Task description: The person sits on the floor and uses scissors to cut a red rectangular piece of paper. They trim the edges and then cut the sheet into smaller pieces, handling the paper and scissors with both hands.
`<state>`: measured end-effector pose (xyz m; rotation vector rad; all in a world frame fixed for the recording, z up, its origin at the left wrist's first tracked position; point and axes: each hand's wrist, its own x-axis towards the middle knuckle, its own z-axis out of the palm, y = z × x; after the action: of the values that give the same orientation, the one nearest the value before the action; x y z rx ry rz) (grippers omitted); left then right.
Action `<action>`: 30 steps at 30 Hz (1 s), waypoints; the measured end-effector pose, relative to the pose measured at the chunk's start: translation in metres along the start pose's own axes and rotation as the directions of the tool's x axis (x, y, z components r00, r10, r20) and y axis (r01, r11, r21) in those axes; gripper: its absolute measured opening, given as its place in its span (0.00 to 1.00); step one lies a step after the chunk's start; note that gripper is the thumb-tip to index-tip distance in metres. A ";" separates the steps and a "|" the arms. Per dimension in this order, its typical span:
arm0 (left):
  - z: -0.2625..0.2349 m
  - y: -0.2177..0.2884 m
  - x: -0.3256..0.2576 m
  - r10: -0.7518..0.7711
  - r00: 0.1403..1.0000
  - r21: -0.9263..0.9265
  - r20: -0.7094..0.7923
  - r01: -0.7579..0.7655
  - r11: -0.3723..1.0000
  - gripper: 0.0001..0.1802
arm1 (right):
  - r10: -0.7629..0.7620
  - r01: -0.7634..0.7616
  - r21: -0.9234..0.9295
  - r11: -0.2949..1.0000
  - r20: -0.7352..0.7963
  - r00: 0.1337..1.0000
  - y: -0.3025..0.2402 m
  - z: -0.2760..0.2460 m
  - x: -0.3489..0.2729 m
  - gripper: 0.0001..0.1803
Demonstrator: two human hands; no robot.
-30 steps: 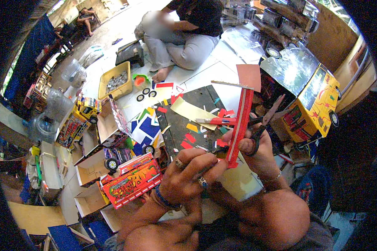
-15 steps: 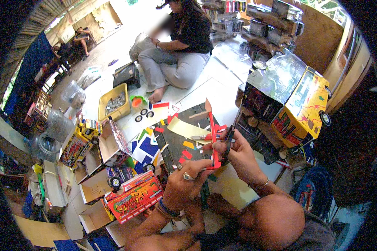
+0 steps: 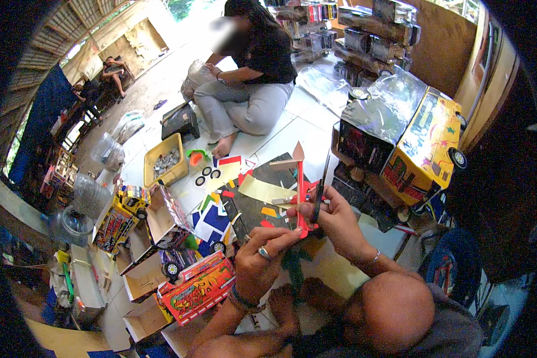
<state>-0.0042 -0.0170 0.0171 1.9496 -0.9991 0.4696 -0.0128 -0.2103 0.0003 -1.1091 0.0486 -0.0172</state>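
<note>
My left hand, with a ring on one finger, pinches the lower end of a long narrow red strip. The strip stands up over a dark board and has a pale pointed flap at its top. Beside it, my right hand holds slim black scissors, pointing upward; their exact shape is partly hidden by my fingers. The right fingertips are close to the strip's lower part. On the board lie a cream paper strip and small red and orange scraps.
A red toy truck and open cardboard boxes lie left of me. A large yellow toy truck stands at right. Farther off are a yellow basin of grey pieces, small black wheels, and a seated person.
The scissors have turned, so their long dark part now points up beside the red strip. My left hand stays at the strip's lower end, and the view has shifted slightly.
</note>
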 end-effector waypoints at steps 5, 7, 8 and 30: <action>0.001 -0.003 -0.004 -0.274 0.960 -0.219 -0.063 0.255 0.942 0.13 | -0.031 0.026 -0.112 0.993 -0.049 0.998 0.001 -0.001 0.002 0.18; -0.002 -0.006 -0.007 -0.579 0.815 -0.529 -0.006 0.489 0.694 0.11 | -0.176 0.169 -0.474 0.864 0.029 0.984 -0.006 -0.005 0.000 0.18; -0.003 -0.007 -0.009 -0.702 0.710 -0.652 0.054 0.557 0.514 0.10 | -0.189 0.181 -0.630 0.755 0.056 0.980 -0.009 -0.007 -0.001 0.18; -0.028 -0.007 -0.012 -0.699 0.585 -0.833 0.412 0.553 -0.028 0.14 | 0.195 0.694 -0.681 -0.234 0.667 0.719 -0.090 -0.010 0.032 0.27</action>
<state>-0.0046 0.0137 0.0207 0.9890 -0.0040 -0.5007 0.0193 -0.2601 0.0752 -2.8024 -1.0633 -0.0796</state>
